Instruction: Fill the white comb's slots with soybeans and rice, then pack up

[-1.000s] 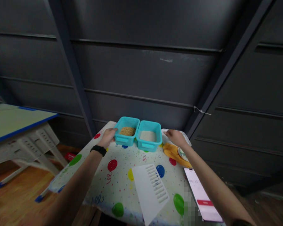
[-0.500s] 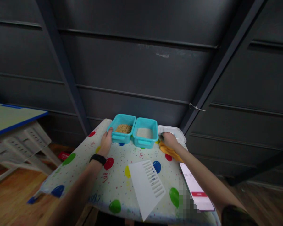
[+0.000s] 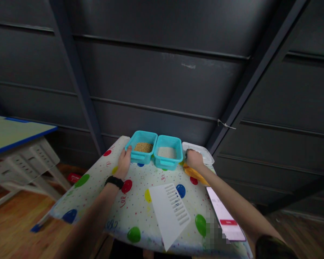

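Note:
Two teal bins stand side by side at the far edge of a balloon-print table (image 3: 97, 190). The left bin (image 3: 142, 152) holds yellowish grain and the right bin (image 3: 169, 157) holds white grain. My left hand (image 3: 124, 162) rests against the left bin's near left corner, its fingers pressed to the wall. My right hand (image 3: 193, 159) is closed on the rim of a white plastic container (image 3: 202, 154) just right of the bins. An orange-yellow object (image 3: 196, 174) lies under my right wrist.
A white comb-like scraper (image 3: 169, 212) lies in the middle of the table. A phone with a lit screen (image 3: 225, 219) lies at the right edge under my forearm. A dark panelled wall rises behind. A pale desk (image 3: 13, 144) stands at the left over a wooden floor.
My right hand moved from above the orange object onto the white container's rim and closed there. My left hand shifted down the left bin's corner. The view dipped slightly.

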`<state>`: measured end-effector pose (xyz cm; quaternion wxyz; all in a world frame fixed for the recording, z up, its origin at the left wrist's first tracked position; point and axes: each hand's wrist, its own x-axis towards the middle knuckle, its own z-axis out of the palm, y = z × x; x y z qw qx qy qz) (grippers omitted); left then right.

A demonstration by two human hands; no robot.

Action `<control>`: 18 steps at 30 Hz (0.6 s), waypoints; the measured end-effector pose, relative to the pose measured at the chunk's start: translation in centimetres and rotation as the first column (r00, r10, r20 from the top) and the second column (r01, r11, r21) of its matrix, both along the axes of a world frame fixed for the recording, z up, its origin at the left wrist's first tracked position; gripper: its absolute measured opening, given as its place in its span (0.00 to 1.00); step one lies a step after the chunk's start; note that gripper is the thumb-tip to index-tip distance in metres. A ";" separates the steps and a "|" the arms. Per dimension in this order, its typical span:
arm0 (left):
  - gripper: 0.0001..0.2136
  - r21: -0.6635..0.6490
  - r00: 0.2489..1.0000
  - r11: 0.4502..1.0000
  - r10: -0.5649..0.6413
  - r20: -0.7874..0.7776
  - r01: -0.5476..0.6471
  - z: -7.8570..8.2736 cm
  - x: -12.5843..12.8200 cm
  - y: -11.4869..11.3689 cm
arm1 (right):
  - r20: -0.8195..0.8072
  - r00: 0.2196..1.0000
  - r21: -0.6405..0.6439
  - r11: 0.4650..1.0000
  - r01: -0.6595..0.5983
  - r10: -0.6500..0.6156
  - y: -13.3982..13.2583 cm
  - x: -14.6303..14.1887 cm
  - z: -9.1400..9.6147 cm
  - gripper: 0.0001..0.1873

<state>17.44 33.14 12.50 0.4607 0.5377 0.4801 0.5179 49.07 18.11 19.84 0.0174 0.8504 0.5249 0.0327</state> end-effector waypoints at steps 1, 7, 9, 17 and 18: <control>0.27 0.008 1.000 1.000 0.003 -0.002 -0.003 -0.1 0.0 0.0 | 0.020 1.000 0.034 0.999 0.015 -0.016 -0.1 0.0 0.3 0.22; 0.33 0.117 0.995 0.988 0.100 -0.004 -0.099 -0.5 0.1 0.3 | 0.063 0.996 0.139 0.989 0.052 -0.062 -2.0 -0.3 3.6 0.19; 0.29 0.201 0.992 0.971 0.129 0.006 -0.127 -0.2 0.0 0.2 | 0.071 0.997 0.179 0.984 0.022 -0.036 -2.9 -0.4 5.0 0.18; 0.19 0.495 0.984 0.852 0.172 0.045 -0.171 3.0 1.1 -2.1 | 0.096 0.987 0.332 0.930 -0.155 0.131 -4.4 0.2 7.2 0.14; 0.18 0.510 0.988 0.847 0.152 0.040 -0.151 3.4 1.4 -2.7 | 0.094 0.987 0.319 0.935 -0.157 0.134 -4.2 0.2 6.8 0.14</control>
